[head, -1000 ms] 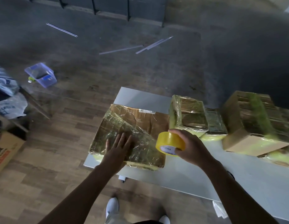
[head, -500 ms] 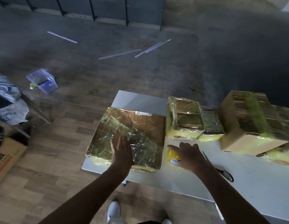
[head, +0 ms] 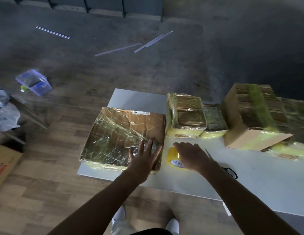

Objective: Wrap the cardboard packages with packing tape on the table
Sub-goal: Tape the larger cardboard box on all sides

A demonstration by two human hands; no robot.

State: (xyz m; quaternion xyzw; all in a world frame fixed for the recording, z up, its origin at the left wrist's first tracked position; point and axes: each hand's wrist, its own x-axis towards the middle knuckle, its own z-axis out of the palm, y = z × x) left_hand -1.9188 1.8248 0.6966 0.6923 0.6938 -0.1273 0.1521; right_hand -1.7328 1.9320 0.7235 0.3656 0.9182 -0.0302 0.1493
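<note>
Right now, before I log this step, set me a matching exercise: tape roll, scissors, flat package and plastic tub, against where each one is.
Things:
1. tape roll
2. scissors
3. flat package
4. plastic tub

Places:
A. on the floor, left of the table
B. under the flat fingers of the left hand
C. on the table, just right of the right wrist
D. on the table, under the right hand

Pairs: 1-D, 2-C, 3-B, 4-A
</note>
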